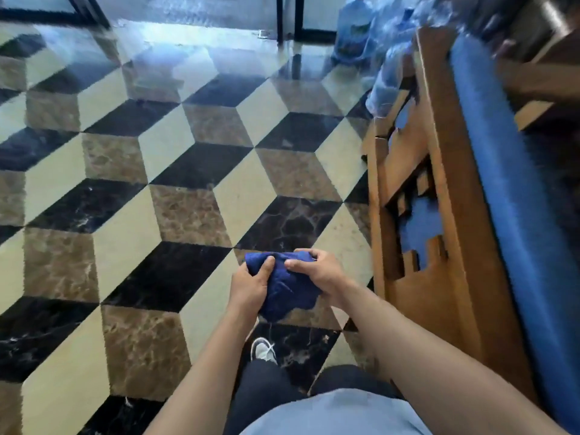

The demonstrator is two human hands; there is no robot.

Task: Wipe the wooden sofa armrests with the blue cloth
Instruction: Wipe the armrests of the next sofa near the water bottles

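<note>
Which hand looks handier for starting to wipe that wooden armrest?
Probably the right hand: it already grips the cloth and is nearer the armrest. The left hand is farther away.

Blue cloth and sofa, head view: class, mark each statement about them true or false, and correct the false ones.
1. Both hands hold the blue cloth. True.
2. The cloth lies flat on the wooden armrest. False: it is bunched between the left hand and right hand, above the tiled floor.
3. The sofa stands to the person's right. True.
4. The sofa cushion is red. False: it is blue.
</note>
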